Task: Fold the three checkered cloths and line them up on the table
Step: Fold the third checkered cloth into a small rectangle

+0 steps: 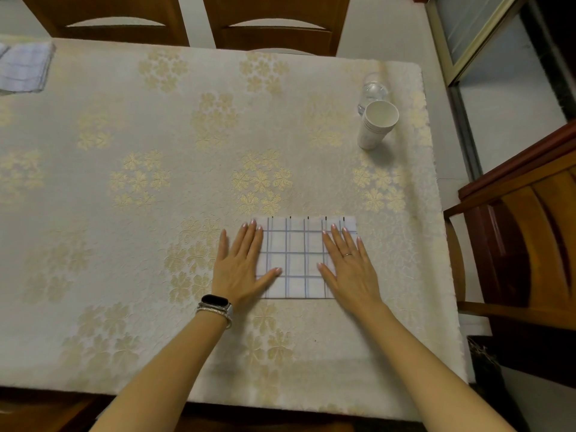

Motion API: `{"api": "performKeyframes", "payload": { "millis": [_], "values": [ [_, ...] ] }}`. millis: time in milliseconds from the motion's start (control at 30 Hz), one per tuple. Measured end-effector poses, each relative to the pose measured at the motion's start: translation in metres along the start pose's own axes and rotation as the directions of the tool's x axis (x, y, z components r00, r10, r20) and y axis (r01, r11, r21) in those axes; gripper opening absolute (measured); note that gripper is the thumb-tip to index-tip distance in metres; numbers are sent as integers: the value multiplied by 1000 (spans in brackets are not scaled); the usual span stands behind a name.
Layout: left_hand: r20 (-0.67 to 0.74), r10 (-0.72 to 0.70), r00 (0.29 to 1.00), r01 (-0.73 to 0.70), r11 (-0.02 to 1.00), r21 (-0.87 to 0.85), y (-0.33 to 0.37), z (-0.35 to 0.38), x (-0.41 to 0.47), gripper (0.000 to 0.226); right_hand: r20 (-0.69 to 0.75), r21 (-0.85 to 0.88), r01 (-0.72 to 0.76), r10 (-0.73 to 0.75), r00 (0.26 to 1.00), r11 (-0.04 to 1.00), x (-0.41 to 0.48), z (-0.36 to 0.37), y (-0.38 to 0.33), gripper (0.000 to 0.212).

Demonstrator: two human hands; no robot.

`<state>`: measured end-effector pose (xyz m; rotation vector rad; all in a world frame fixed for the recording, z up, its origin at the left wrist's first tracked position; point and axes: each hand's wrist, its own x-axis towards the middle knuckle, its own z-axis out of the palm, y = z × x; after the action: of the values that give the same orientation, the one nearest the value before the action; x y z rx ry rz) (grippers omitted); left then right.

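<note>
A folded white cloth with a blue and dark check (299, 260) lies flat on the table near its front right part. My left hand (241, 266) presses flat on the cloth's left edge, fingers straight and partly on the tablecloth. My right hand (349, 263) lies flat on the cloth's right side, fingers straight, a ring on one finger. More checkered cloth (23, 68) lies in a folded pile at the far left corner of the table, cut off by the frame edge.
The table (156, 213) wears a cream tablecloth with gold flowers. A stack of paper cups (375, 126) and a clear glass (372, 93) stand at the far right. Wooden chairs (274, 23) stand behind the table and another (523, 244) at the right.
</note>
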<state>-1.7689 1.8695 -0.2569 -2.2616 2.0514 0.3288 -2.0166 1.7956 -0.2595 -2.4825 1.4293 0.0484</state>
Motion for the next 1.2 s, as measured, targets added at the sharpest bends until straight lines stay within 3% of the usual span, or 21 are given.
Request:
{"api": "performKeyframes", "payload": {
  "millis": [267, 400, 567, 733, 967, 1200],
  "values": [
    [37, 2, 999, -1, 999, -32, 1, -4, -1, 93, 19, -21, 5, -5, 1000, 1000, 0, -2, -1, 67],
    [53, -43, 998, 52, 981, -185, 3, -11, 4, 94, 32, 23, -20, 19, 999, 1000, 3, -9, -7, 66],
    [-93, -310, 946, 232, 850, -473, 17, -29, -9, 58, -43, 130, 3, 2, 999, 991, -2, -17, -26, 58],
    [6, -570, 822, 474, 677, -562, 28, -32, -41, 40, -59, 195, 38, -27, 998, 980, -27, -13, -43, 57],
    [118, -626, 771, 520, 512, -684, 35, -22, -60, 23, 31, 171, -5, 0, 1000, 985, -43, 3, -47, 56],
    [222, -588, 778, 555, 478, -681, 44, -24, -59, 22, 68, 157, -7, -3, 998, 988, -43, 2, -45, 59]
  ]
}}
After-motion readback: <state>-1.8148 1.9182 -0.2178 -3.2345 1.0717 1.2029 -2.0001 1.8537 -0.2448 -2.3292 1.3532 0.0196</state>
